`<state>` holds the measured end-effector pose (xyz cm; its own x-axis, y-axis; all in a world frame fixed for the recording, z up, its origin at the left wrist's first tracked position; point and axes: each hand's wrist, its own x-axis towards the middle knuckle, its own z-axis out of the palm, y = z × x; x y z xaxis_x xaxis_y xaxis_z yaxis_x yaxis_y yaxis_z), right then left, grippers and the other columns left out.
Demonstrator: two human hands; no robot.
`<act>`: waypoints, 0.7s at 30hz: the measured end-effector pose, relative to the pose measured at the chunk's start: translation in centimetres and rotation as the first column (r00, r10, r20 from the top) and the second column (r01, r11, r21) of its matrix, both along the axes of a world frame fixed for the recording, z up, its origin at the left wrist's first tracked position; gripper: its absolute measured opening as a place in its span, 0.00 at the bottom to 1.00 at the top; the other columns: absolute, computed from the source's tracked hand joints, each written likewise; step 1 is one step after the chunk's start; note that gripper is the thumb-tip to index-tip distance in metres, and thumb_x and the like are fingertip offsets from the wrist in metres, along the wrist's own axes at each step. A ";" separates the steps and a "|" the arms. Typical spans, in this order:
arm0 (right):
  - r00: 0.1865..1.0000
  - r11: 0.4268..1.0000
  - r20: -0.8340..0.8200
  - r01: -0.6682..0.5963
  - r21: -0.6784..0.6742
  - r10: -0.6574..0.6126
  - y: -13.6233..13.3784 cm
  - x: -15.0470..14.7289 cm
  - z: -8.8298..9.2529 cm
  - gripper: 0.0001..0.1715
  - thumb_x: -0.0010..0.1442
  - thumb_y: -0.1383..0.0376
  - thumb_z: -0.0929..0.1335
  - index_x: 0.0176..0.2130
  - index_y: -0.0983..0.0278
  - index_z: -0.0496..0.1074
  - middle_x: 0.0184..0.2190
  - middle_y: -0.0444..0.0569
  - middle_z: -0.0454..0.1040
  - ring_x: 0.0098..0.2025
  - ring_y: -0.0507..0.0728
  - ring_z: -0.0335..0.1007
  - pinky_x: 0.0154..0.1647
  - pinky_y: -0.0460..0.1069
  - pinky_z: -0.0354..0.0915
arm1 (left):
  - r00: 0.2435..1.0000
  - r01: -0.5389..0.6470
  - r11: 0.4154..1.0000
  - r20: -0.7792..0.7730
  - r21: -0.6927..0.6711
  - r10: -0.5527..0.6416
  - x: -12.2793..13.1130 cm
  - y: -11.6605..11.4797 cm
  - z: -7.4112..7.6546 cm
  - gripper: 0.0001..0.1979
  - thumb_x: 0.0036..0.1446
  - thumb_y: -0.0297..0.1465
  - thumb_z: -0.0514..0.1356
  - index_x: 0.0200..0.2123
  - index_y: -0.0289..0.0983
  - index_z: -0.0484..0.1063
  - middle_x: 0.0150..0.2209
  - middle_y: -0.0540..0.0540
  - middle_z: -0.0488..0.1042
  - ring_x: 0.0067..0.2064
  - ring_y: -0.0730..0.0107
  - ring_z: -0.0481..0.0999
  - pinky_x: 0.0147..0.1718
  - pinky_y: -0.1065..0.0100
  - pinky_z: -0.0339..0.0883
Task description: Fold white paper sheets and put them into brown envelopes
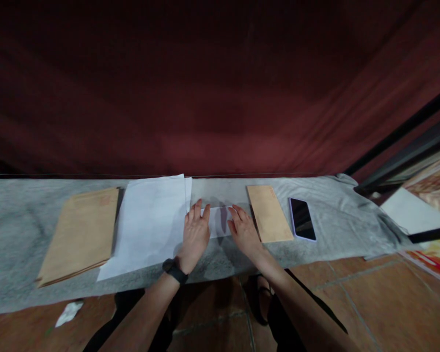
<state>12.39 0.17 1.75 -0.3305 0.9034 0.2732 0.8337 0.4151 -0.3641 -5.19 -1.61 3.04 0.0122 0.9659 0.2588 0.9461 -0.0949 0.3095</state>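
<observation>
1. Spanning the gap between the two hands, a narrow white paper (216, 224) lies flat on the grey cloth-covered desk (341, 220) (whether it is folded or cut that narrow, I cannot tell).
2. Its long axis runs side to side, across the person's front, from one hand to the other.
3. The left hand (196, 234) rests palm down over the paper's left end, fingers stretched forward and gripping nothing. A dark watch (175, 271) sits on that wrist.
4. The right hand (245, 232) lies palm down over the paper's right end, its fingers loosely spread and angled inward, clasping nothing. How hard either hand presses cannot be told.
5. Neither hand is clearly nearer: each covers one end, so the paper's bare middle lies inward from both, to the right of the left hand and to the left of the right one.
6. Left of the paper are larger white sheets (150, 220); beyond them, farther left, is a stack of brown envelopes (82, 230).
7. Right of the paper, just beyond the right hand, lies a brown envelope (269, 212), and past it a phone (302, 217).
8. Behind the paper hangs a dark red cloth (205, 107).
</observation>
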 end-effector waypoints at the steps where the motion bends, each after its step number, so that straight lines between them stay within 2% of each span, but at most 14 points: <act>1: 0.999 0.999 -0.004 -0.046 0.001 0.046 0.0 -0.3 -0.3 0.27 0.69 0.66 0.56 0.64 0.67 0.61 0.64 0.57 0.64 0.65 0.61 0.58 0.64 0.59 0.58 | 0.999 0.033 0.999 -0.019 0.009 -0.033 0.7 -0.3 -0.2 0.28 0.60 0.20 0.48 0.63 0.33 0.61 0.68 0.35 0.55 0.69 0.49 0.55 0.63 0.48 0.57; 4: 0.993 0.993 0.031 -0.117 -0.025 0.118 0.1 -0.8 -1.2 0.28 0.70 0.66 0.54 0.65 0.70 0.60 0.66 0.56 0.61 0.68 0.58 0.53 0.68 0.57 0.52 | 0.984 0.178 0.984 -0.025 -0.027 -0.179 2.3 -1.0 -1.4 0.27 0.64 0.24 0.45 0.66 0.30 0.57 0.69 0.35 0.54 0.71 0.54 0.48 0.66 0.51 0.52; 6: 0.989 0.992 0.076 -0.122 -0.032 0.124 0.1 -0.7 -1.8 0.28 0.71 0.65 0.54 0.66 0.69 0.59 0.67 0.55 0.59 0.70 0.58 0.50 0.69 0.58 0.49 | 0.978 0.203 0.977 -0.031 -0.064 -0.205 2.8 -1.2 -2.2 0.27 0.65 0.26 0.44 0.66 0.27 0.55 0.69 0.34 0.54 0.71 0.55 0.48 0.67 0.51 0.50; 11: 0.988 0.999 0.147 -0.044 0.011 0.042 -0.1 -0.1 -2.6 0.31 0.72 0.59 0.55 0.68 0.69 0.53 0.69 0.56 0.54 0.71 0.60 0.45 0.70 0.59 0.46 | 0.983 0.154 0.984 -0.090 -0.091 -0.162 2.4 -1.5 -2.6 0.28 0.66 0.33 0.46 0.66 0.26 0.56 0.68 0.33 0.55 0.71 0.55 0.49 0.68 0.52 0.46; 15: 0.986 0.998 0.169 0.004 0.058 -0.014 -0.3 -0.1 -3.0 0.33 0.72 0.57 0.55 0.68 0.72 0.53 0.69 0.59 0.53 0.70 0.62 0.47 0.69 0.59 0.48 | 0.982 0.101 0.991 -0.150 -0.085 -0.113 1.8 -1.6 -2.6 0.30 0.66 0.36 0.47 0.67 0.26 0.55 0.69 0.33 0.54 0.71 0.55 0.49 0.68 0.53 0.46; 21: 0.980 0.991 0.182 0.053 0.124 -0.075 -0.6 0.2 -3.4 0.34 0.72 0.56 0.56 0.68 0.74 0.52 0.68 0.62 0.55 0.69 0.64 0.50 0.67 0.60 0.52 | 0.976 -0.010 0.997 -0.216 -0.074 -0.006 1.1 -1.6 -3.6 0.32 0.67 0.38 0.47 0.66 0.24 0.54 0.69 0.31 0.53 0.70 0.53 0.50 0.68 0.54 0.47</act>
